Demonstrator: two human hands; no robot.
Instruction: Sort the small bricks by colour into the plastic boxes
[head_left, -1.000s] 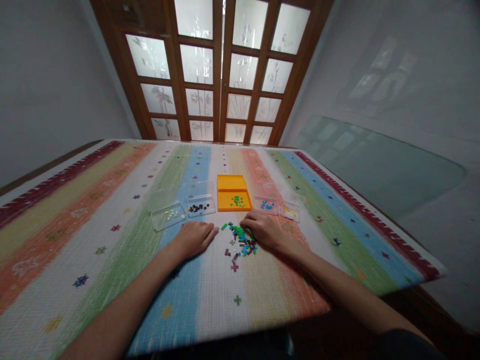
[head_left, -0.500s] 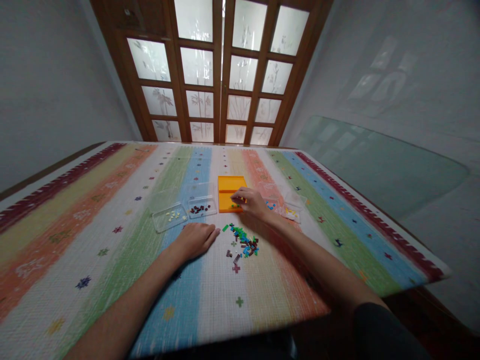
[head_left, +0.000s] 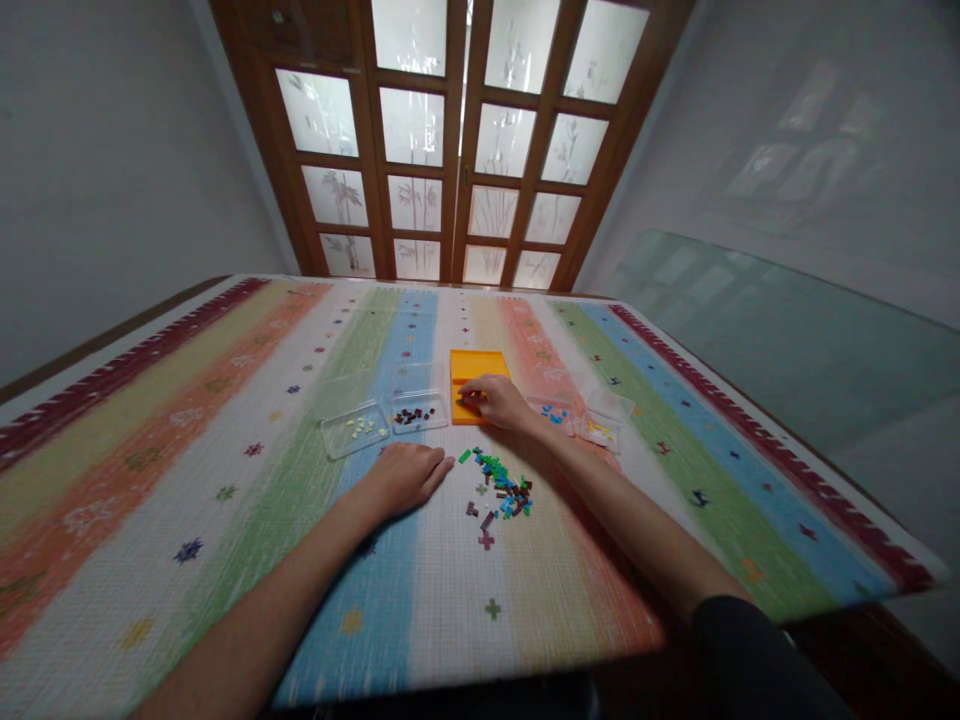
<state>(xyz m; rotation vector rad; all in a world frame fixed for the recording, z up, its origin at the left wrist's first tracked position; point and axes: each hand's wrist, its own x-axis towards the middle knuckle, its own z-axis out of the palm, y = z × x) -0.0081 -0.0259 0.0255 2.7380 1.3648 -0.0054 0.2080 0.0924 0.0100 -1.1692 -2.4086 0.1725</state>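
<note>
- Bricks [head_left: 514, 490], small and mostly green, blue and brown, lay in a loose heap on the desk, nearer to the person than the orange case [head_left: 478, 364].
- The right hand [head_left: 466, 397] reached over the near half of the orange case, fingers bent downward and drawn close together. A small dark green bit showed at the fingertips; whether the grip was pinching it or it lay in the case, I could not tell.
- The orange case stood open, its far half bare orange and its near half largely hidden by the right hand.
- The left hand [head_left: 411, 475] rested on the desk with the back of the hand upward and the fingers loosely curled. Its underside was hidden, so I could not tell whether that grip held anything.
- A single green brick [head_left: 465, 456] lay just beside the left hand, apart from the heap.
- Two purplish-brown bricks [head_left: 472, 509] lay at the near left edge of the heap.
- To the left of the case stood a clear box [head_left: 327, 445] with cream pieces [head_left: 365, 427], and between the two, a second clear box [head_left: 420, 430] with dark brown pieces [head_left: 414, 415].
- To the right, beyond the right forearm, blue pieces [head_left: 554, 414] and yellow pieces [head_left: 600, 432] lay in two more clear boxes.
- A striped cloth [head_left: 450, 600] covered the desk.
</note>
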